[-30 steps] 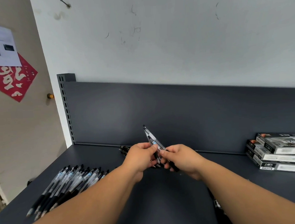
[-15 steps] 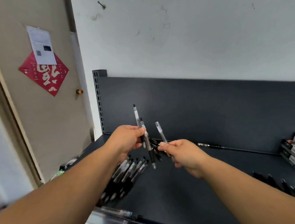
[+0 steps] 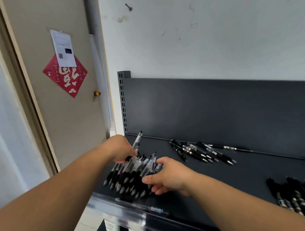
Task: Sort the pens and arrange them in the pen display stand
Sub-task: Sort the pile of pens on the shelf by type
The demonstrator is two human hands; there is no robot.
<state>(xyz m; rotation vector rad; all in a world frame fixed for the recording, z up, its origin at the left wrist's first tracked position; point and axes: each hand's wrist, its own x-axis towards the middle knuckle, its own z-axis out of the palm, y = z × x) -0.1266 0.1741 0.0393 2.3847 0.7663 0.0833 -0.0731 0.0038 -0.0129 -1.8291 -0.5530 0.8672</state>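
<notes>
A pile of clear pens with black grips (image 3: 130,175) lies at the left end of the dark shelf (image 3: 221,180). My left hand (image 3: 120,148) is at the pile's far left corner and grips a clear pen (image 3: 138,139) that points up towards the back panel. My right hand (image 3: 170,175) is at the pile's right edge, thumb and fingers curled round a clear pen (image 3: 157,165) lying against the pile. Its lower fingers are tucked under and hidden.
Several black pens (image 3: 198,152) lie loose near the back panel. Another row of black pens (image 3: 295,194) lies at the right front. A clear rail (image 3: 120,206) runs along the shelf's front edge. A door with a red sign (image 3: 65,75) stands to the left.
The view swung left and down. Both hands came down from mid-air to the pile of clear pens, the left to its far corner, the right to its right edge.
</notes>
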